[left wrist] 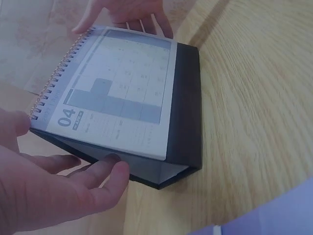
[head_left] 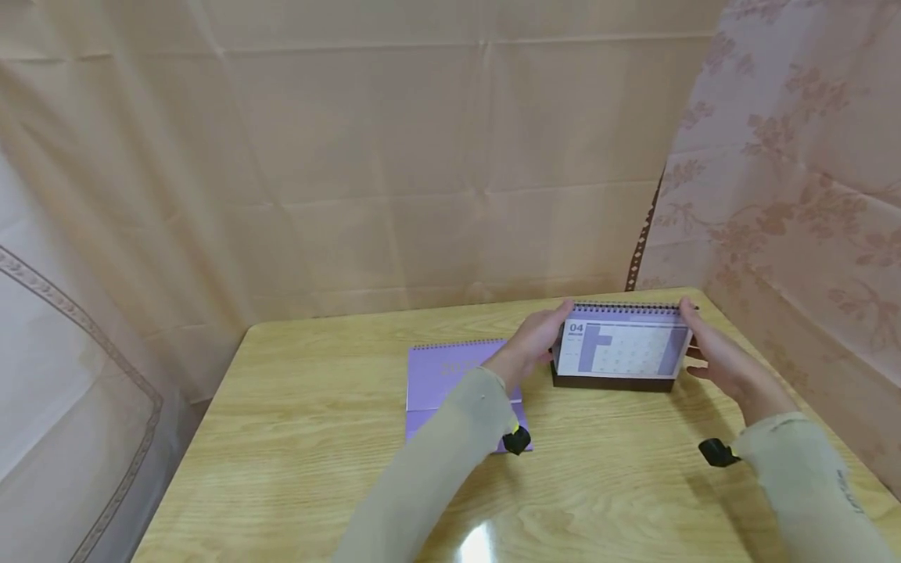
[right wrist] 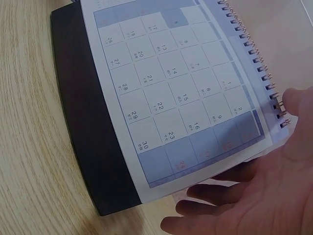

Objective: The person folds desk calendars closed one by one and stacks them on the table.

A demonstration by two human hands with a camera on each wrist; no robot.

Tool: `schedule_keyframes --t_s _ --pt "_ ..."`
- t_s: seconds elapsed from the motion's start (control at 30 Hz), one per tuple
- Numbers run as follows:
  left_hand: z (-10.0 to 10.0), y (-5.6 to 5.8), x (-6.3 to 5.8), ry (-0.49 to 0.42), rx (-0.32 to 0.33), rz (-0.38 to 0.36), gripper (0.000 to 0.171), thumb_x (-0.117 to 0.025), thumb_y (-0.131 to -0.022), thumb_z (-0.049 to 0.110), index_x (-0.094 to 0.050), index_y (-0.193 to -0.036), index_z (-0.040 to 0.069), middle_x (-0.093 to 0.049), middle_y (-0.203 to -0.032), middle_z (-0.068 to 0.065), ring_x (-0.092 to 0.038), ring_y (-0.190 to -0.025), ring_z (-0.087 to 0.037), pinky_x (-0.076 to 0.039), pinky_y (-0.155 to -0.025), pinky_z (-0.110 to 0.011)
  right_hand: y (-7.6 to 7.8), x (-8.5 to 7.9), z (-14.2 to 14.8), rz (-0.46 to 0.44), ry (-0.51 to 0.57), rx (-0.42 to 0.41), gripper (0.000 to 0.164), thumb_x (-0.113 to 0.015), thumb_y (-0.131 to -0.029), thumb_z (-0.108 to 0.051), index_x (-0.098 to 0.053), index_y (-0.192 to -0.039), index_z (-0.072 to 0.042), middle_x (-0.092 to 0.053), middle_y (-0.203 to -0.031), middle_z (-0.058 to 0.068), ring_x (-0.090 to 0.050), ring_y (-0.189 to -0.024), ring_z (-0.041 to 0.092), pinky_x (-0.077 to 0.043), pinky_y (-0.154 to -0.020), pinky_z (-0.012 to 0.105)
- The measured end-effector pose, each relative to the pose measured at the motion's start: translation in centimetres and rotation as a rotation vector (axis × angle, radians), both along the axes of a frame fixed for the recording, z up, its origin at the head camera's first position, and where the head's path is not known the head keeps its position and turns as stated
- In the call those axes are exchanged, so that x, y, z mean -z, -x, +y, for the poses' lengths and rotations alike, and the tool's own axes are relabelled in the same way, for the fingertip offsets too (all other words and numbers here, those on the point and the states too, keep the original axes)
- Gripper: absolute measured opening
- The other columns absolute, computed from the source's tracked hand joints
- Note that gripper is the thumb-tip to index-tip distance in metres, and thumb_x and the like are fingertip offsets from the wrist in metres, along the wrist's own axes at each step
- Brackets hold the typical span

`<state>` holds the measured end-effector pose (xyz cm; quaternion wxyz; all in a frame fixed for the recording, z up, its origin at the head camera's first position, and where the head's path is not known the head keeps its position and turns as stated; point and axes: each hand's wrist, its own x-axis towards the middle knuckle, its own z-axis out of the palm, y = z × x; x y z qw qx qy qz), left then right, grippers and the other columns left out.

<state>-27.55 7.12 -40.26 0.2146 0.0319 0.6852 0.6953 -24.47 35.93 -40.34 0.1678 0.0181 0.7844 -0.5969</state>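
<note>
A spiral-bound desk calendar [head_left: 626, 352] stands as a tent on its dark base, turned to a page marked 04. At its left end, my left hand [head_left: 533, 342] holds the side, with the thumb at the coil corner and the fingers [left wrist: 93, 174] along the open end. My right hand [head_left: 725, 363] holds the opposite end, its thumb by the coil binding [right wrist: 266, 73] and its fingers reaching behind the page edge. To the left lies a purple calendar [head_left: 439, 379] with gold print on its cover, partly hidden by my left forearm.
Both calendars are on a wood-grain table [head_left: 296, 438]. A beige cloth [head_left: 422, 156] hangs behind the table's back edge, and a floral cloth [head_left: 809, 195] hangs along the right side. White cloth [head_left: 63, 375] with a patterned band is at the left.
</note>
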Motion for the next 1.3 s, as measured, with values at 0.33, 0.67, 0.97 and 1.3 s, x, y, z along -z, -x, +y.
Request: schedule_keyframes --t_s 0.33,0.67,0.97,1.3 --pt "-0.2 0.1 -0.4 0.093 -0.023 -0.048 0.068 -0.048 -0.095 0.072 -0.069 -0.117 0.011 -0.067 -0.108 -0.005 -0.059 -0.113 -0.024 -0.038 -0.11 -0.055 0.5 0.4 -0.1 0.017 0.004 0.011 0.092 -0.013 -0.097 -0.074 0.032 -0.152 -0.014 0.033 -0.156 0.031 0.015 -0.14 0.063 -0.005 -0.106 0.081" --pt "0.0 -0.2 -0.1 0.104 -0.094 -0.085 0.068 -0.05 -0.091 0.075 -0.072 -0.098 0.011 -0.068 -0.1 -0.011 -0.061 -0.102 -0.03 -0.039 -0.105 -0.056 1.0 0.7 -0.8 -0.012 0.0 0.038 0.093 -0.019 -0.098 -0.074 0.028 -0.154 -0.017 0.031 -0.158 0.03 0.014 -0.142 0.062 -0.01 -0.104 0.083" --pt "0.6 -0.4 -0.3 0.105 -0.154 -0.096 0.064 -0.05 -0.092 0.073 -0.074 -0.092 0.014 -0.069 -0.094 -0.01 -0.061 -0.095 -0.029 -0.041 -0.102 -0.056 1.3 1.0 -0.5 -0.036 0.047 0.054 0.096 -0.023 -0.098 -0.074 0.027 -0.156 -0.016 0.015 -0.157 0.039 0.006 -0.143 0.059 -0.014 -0.104 0.082" --pt "0.6 -0.1 -0.1 0.129 -0.155 -0.106 0.063 -0.048 -0.091 0.075 -0.074 -0.087 0.018 -0.07 -0.089 -0.007 -0.063 -0.095 -0.03 -0.041 -0.092 -0.051 1.7 1.3 -0.3 -0.043 0.064 0.027 0.094 -0.021 -0.099 -0.072 0.027 -0.156 -0.014 0.012 -0.156 0.04 0.006 -0.142 0.058 -0.013 -0.1 0.085"
